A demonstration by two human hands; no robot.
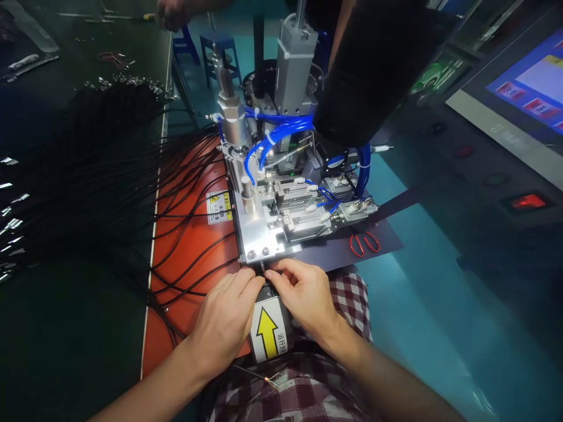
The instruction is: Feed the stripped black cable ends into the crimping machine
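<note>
My left hand is closed, thumb and fingers pinched together at the front end of a metal machine. Facing it, my right hand pinches at the same spot, its fingertips nearly touching the left ones. Whatever lies between the fingers is hidden or too small to name. Just below them is a black block with a white label carrying a yellow arrow. Near my lap a thin dark cable shows stripped, copper-coloured wire ends.
Black cables run across an orange plate from a large cable bundle at left. Blue air hoses loop over the machine. Red-handled scissors lie at its right. A control screen stands far right; another person's hand shows behind.
</note>
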